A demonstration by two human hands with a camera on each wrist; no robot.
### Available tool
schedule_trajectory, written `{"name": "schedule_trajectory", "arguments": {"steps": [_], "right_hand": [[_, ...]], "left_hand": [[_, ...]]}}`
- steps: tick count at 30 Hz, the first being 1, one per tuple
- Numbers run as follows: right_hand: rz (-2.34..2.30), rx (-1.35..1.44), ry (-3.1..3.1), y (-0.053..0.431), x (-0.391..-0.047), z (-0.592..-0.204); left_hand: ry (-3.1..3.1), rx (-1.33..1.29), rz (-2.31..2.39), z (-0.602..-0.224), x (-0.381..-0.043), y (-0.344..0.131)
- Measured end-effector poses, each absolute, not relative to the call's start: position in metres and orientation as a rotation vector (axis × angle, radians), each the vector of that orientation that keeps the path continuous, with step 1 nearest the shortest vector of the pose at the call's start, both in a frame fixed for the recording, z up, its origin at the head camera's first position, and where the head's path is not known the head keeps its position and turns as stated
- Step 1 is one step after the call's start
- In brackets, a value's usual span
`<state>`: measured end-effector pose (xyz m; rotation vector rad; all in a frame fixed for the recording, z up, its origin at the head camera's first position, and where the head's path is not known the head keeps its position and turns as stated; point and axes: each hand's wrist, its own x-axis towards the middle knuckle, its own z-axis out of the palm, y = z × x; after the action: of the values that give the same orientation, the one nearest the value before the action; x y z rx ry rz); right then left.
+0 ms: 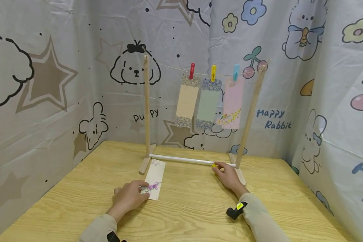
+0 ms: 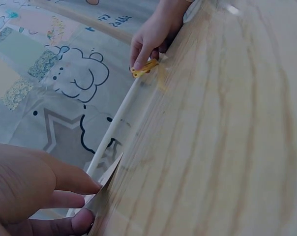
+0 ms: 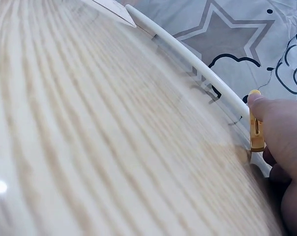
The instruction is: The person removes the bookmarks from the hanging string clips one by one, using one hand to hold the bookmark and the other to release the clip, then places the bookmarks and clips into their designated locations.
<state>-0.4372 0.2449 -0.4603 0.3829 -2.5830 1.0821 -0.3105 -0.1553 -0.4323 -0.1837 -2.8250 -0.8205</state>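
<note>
My left hand (image 1: 129, 197) pinches the left edge of a cream paper card (image 1: 155, 172) with purple flowers, near its lower end. In the left wrist view the thumb and a finger meet at the edge of the card (image 2: 109, 173), which is tilted close over the table. My right hand (image 1: 228, 177) holds a yellow clothespin (image 1: 214, 165) between thumb and fingers, low beside the white bar near the rack's right foot. The same clothespin (image 3: 256, 132) stands out from under the thumb in the right wrist view.
A wooden rack with a left post (image 1: 147, 111), a right post (image 1: 250, 121) and a white bottom bar (image 1: 181, 159) stands at the back. From its string (image 1: 169, 67) hang a beige card (image 1: 187, 102), a green card (image 1: 209, 104) and a pink card (image 1: 233, 97), each clipped. Behind is a printed curtain (image 1: 175, 43).
</note>
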Motion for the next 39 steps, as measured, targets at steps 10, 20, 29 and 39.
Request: {"name": "schedule_trajectory", "arguments": {"steps": [10, 20, 29, 39], "right_hand": [[1.013, 0.316, -2.565, 0.2445, -0.4394, -0.4609], [0.992, 0.272, -2.605, 0.2431, -0.4379, -0.4594], [0.977, 0.282, -2.631, 0.2418, -0.4359, -0.4586], [0.93, 0.252, -2.651, 0.2413, -0.4384, -0.459]], "left_hand": [[-2.834, -0.193, -0.731, -0.43, -0.3078, -0.1528], [-2.858, -0.209, -0.708, -0.4297, -0.3074, -0.1526], [-2.887, -0.222, -0.701, -0.4296, -0.3063, -0.1545], [-2.899, -0.233, -0.668, -0.4284, -0.305, -0.1527]]}}
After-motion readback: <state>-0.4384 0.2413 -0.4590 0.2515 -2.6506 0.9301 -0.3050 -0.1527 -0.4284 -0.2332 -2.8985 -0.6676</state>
